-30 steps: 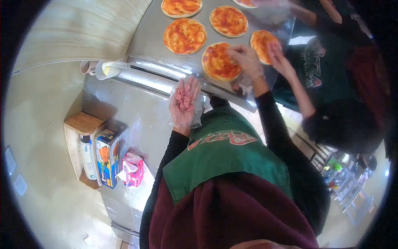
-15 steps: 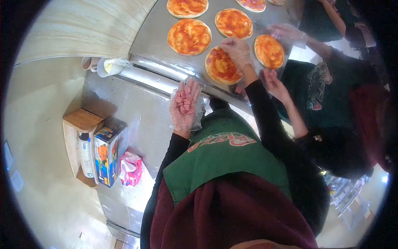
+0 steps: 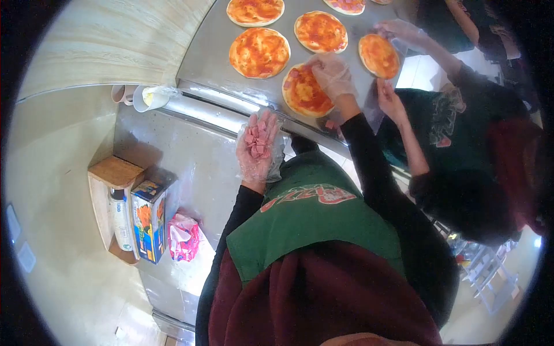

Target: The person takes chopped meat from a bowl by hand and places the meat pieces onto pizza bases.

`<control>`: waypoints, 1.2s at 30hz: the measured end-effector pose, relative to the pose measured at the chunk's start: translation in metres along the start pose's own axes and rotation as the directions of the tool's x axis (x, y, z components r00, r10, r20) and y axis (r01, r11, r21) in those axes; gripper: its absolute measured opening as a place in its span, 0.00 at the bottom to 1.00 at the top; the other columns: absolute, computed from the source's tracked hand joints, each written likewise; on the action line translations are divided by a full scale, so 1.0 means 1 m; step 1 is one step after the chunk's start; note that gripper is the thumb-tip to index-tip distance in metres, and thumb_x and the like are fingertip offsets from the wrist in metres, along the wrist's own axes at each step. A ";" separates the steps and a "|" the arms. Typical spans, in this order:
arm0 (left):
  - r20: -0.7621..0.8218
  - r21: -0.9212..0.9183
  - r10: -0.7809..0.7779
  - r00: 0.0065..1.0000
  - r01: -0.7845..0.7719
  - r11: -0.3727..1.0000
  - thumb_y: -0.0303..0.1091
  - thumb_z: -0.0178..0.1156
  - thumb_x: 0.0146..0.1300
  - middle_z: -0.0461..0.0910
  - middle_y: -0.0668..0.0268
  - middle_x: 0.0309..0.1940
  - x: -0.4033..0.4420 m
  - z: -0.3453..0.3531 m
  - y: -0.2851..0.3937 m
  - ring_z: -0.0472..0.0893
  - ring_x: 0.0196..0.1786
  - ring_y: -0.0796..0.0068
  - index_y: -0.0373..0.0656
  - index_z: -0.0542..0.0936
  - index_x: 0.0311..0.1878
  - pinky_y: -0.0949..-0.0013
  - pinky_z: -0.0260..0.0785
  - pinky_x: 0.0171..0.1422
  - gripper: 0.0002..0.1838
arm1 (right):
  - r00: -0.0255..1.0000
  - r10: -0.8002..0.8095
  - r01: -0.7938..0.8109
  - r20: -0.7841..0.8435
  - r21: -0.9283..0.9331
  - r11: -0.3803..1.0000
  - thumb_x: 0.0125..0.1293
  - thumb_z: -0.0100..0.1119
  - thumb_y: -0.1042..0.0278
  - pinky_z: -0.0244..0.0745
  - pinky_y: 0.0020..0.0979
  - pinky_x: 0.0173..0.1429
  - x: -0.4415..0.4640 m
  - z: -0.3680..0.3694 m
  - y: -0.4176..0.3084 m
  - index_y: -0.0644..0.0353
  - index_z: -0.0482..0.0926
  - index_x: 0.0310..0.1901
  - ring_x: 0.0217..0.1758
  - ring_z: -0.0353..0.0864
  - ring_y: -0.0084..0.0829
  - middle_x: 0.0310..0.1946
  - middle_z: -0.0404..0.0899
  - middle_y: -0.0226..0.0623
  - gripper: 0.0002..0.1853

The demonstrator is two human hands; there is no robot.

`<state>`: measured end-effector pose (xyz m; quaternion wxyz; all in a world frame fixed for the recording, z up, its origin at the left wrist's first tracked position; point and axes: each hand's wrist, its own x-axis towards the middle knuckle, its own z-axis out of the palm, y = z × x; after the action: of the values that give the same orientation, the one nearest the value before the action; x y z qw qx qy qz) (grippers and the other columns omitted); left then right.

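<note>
My left hand (image 3: 255, 151), in a clear plastic glove, is palm up with a small heap of diced pink ham (image 3: 258, 140) on it. In a similar glove, my right hand (image 3: 334, 78) reaches over the near sauced pizza (image 3: 306, 95). Its fingers are bent together at the upper edge of the crust; what they hold, if anything, is hidden. A few ham pieces (image 3: 294, 74) lie on that pizza by the fingertips. More sauced pizza bases, such as one at the left (image 3: 259, 53) and one behind (image 3: 321, 32), lie on the metal counter (image 3: 213, 63).
At the right, a co-worker's hands (image 3: 392, 101) are at another sauced pizza (image 3: 378, 56). A ham piece (image 3: 330, 124) lies near the counter edge. Cups (image 3: 149, 99) stand at the left, above a blue box (image 3: 149, 219), a pink tissue pack (image 3: 183, 237) and a wooden holder (image 3: 109, 213).
The co-worker's pizza has moved up and slightly right with their hands. My right hand has shifted slightly over the near pizza; my left hand stays put with the ham.
</note>
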<state>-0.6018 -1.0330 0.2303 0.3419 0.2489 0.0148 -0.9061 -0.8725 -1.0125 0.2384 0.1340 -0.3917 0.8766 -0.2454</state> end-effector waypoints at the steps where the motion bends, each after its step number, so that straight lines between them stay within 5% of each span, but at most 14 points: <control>1: -0.001 -0.002 -0.007 1.000 0.007 1.000 0.39 0.45 0.70 0.57 0.45 0.69 0.000 0.001 0.000 0.58 0.72 0.47 0.35 0.58 0.69 0.49 0.51 0.76 0.28 | 1.000 0.011 -0.011 0.016 -0.001 1.000 0.60 0.51 0.59 0.72 0.42 0.53 -0.002 -0.001 -0.002 0.45 0.82 0.38 0.49 0.78 0.44 0.41 0.80 0.41 0.10; 8: -0.060 0.045 -0.014 0.998 0.017 0.999 0.38 0.44 0.70 0.57 0.45 0.69 -0.002 0.013 -0.001 0.57 0.72 0.47 0.36 0.57 0.69 0.48 0.50 0.76 0.28 | 1.000 0.022 -0.022 -0.005 -0.185 0.982 0.60 0.51 0.60 0.72 0.43 0.53 -0.012 0.000 -0.007 0.44 0.83 0.38 0.51 0.76 0.44 0.41 0.79 0.43 0.10; 14: 0.008 0.031 -0.020 1.000 0.020 0.999 0.39 0.43 0.71 0.57 0.44 0.69 0.000 0.007 -0.002 0.57 0.72 0.47 0.36 0.57 0.69 0.46 0.49 0.76 0.27 | 0.994 -0.106 0.106 -0.007 -0.026 0.994 0.61 0.50 0.59 0.72 0.42 0.52 -0.016 -0.007 -0.004 0.48 0.83 0.42 0.46 0.78 0.46 0.39 0.80 0.43 0.13; 17: 0.007 0.046 -0.016 1.000 0.016 0.999 0.38 0.43 0.70 0.56 0.44 0.69 -0.003 0.011 0.000 0.57 0.72 0.46 0.35 0.58 0.69 0.46 0.49 0.76 0.27 | 0.988 0.140 -0.128 -0.062 0.162 0.978 0.60 0.53 0.59 0.73 0.40 0.52 -0.039 -0.033 0.003 0.51 0.83 0.40 0.44 0.79 0.44 0.38 0.81 0.42 0.13; 20: 0.022 0.045 -0.008 1.000 0.007 0.999 0.38 0.44 0.70 0.57 0.44 0.69 -0.001 0.008 0.003 0.57 0.72 0.46 0.35 0.59 0.68 0.46 0.49 0.76 0.26 | 0.992 0.125 -0.127 0.030 0.094 0.987 0.58 0.56 0.60 0.73 0.39 0.51 -0.081 -0.057 0.015 0.52 0.84 0.37 0.43 0.80 0.42 0.37 0.81 0.42 0.11; 23: 0.011 0.058 -0.016 1.000 0.016 0.998 0.37 0.45 0.70 0.57 0.44 0.69 -0.001 0.007 0.004 0.57 0.72 0.46 0.34 0.60 0.67 0.46 0.49 0.76 0.26 | 0.928 0.231 -0.306 0.293 0.243 0.921 0.55 0.59 0.62 0.73 0.38 0.51 -0.115 -0.072 -0.005 0.54 0.84 0.35 0.42 0.79 0.41 0.34 0.81 0.42 0.10; 28: 0.081 0.314 -0.037 0.996 0.009 0.949 0.35 0.44 0.70 0.56 0.45 0.70 -0.002 0.010 0.005 0.56 0.73 0.47 0.35 0.60 0.68 0.48 0.52 0.76 0.26 | 0.997 -0.075 0.075 -0.020 0.014 0.997 0.50 0.66 0.63 0.72 0.36 0.48 -0.143 -0.011 0.040 0.56 0.82 0.31 0.41 0.77 0.40 0.30 0.79 0.40 0.08; 29: 0.143 0.437 -0.060 0.988 -0.009 0.899 0.35 0.43 0.71 0.55 0.47 0.70 -0.003 0.009 0.005 0.54 0.73 0.49 0.36 0.58 0.69 0.50 0.54 0.75 0.26 | 1.000 -0.007 0.009 0.025 -0.072 0.997 0.49 0.66 0.63 0.71 0.39 0.49 -0.147 0.008 0.058 0.54 0.82 0.29 0.43 0.76 0.40 0.31 0.78 0.40 0.07; 31: 0.003 0.215 -0.102 0.995 0.099 0.972 0.32 0.43 0.70 0.54 0.47 0.71 -0.002 0.030 -0.001 0.53 0.74 0.49 0.37 0.58 0.69 0.51 0.57 0.74 0.26 | 0.999 -0.012 0.013 -0.053 0.006 1.000 0.48 0.65 0.63 0.70 0.40 0.51 -0.150 0.009 0.060 0.56 0.81 0.27 0.42 0.76 0.41 0.31 0.78 0.40 0.08; 32: 0.093 0.089 -0.135 0.986 0.127 0.988 0.30 0.43 0.68 0.53 0.47 0.71 0.003 0.020 -0.001 0.53 0.74 0.48 0.37 0.59 0.69 0.51 0.55 0.75 0.26 | 0.998 0.017 -0.014 -0.055 0.041 0.999 0.47 0.65 0.63 0.70 0.40 0.49 -0.150 0.012 0.062 0.56 0.80 0.25 0.42 0.76 0.40 0.30 0.78 0.39 0.07; 33: 0.171 -0.033 -0.151 0.974 0.159 0.987 0.29 0.43 0.67 0.52 0.47 0.72 0.009 0.011 -0.004 0.52 0.74 0.48 0.37 0.59 0.70 0.51 0.53 0.76 0.27 | 0.998 0.061 -0.061 0.004 0.064 0.996 0.48 0.66 0.63 0.71 0.40 0.46 -0.149 0.025 0.076 0.56 0.80 0.27 0.39 0.77 0.40 0.28 0.78 0.38 0.08; 36: 0.089 -0.111 -0.146 0.985 0.155 0.982 0.27 0.43 0.65 0.51 0.47 0.72 0.012 0.016 -0.009 0.51 0.74 0.48 0.38 0.58 0.70 0.49 0.49 0.77 0.28 | 0.949 0.240 -0.268 0.206 0.116 0.957 0.49 0.66 0.62 0.72 0.41 0.43 -0.143 -0.012 0.048 0.57 0.80 0.29 0.36 0.78 0.41 0.26 0.78 0.38 0.09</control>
<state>-0.6224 -1.0367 0.2371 0.2868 0.1896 0.0731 -0.9362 -0.8137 -0.8732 0.2289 0.2751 -0.2864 0.8833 -0.2493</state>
